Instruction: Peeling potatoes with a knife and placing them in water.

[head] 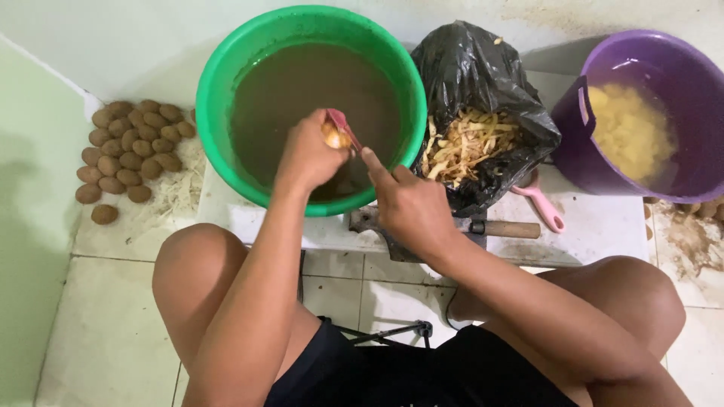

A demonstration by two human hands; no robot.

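Presently, left hand closed around a partly peeled potato above the green basin of brown water. Right hand grips a pink peeler against it. Black bag of peelings just right; purple bucket beyond.

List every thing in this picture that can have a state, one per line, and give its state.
green basin: full of murky water
potato: held, partly peeled
left hand: gripping potato
right hand: holding pink peeler
black bag: open, holding peels
purple bucket: holding peeled potatoes in water
cleaver: lying flat
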